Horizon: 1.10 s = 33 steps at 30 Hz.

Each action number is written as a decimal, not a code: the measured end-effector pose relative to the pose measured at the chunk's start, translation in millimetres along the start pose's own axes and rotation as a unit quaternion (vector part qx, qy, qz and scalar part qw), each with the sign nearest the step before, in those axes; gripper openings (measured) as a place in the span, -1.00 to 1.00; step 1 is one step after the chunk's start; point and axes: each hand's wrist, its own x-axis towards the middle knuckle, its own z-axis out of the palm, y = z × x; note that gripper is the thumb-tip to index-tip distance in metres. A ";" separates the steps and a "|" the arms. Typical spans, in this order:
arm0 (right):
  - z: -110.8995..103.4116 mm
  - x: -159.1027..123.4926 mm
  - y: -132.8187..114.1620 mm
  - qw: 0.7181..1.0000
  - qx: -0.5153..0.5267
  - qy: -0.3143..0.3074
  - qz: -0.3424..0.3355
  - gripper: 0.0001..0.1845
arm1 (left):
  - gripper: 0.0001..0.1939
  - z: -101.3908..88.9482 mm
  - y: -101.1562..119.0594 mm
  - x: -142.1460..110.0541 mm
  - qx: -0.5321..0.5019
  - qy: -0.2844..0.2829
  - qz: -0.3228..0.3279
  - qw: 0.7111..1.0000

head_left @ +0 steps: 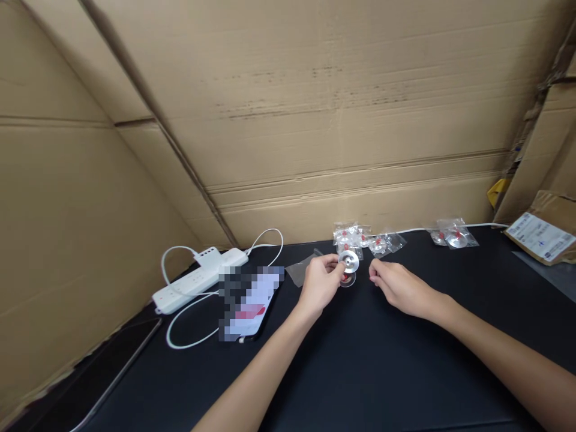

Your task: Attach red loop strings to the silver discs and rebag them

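My left hand [320,283] is closed in a pinch on a small silver metal disc [348,260], held just above the black table [360,360]. Under the disc sits a clear round part with a red piece [347,278]. My right hand [396,287] hovers close to the right of the disc, its fingers curled loosely; I see nothing in them. An empty clear plastic bag [300,268] lies flat just left of my left hand.
Several small clear bags with silver discs and red bits lie behind the hands [360,240] and further right [452,235]. A white power strip [198,277] with cables and a phone [249,303] lie left. Cardboard walls [315,120] enclose the table; a labelled parcel [542,235] sits right.
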 end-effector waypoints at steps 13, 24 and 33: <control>2.3 3.7 1.7 0.991 0.029 0.115 -0.059 -0.80 | -0.85 13.8 11.4 -13.2 -0.052 -0.118 0.033 0.991; 5.1 3.2 2.3 0.994 -0.021 0.097 -0.050 -0.76 | -0.85 18.3 11.5 -16.9 -0.105 -0.151 0.017 0.983; 9.5 3.2 2.5 0.984 -0.149 0.081 -0.055 -0.77 | -0.89 22.6 3.9 -16.7 -0.120 -0.162 0.027 0.979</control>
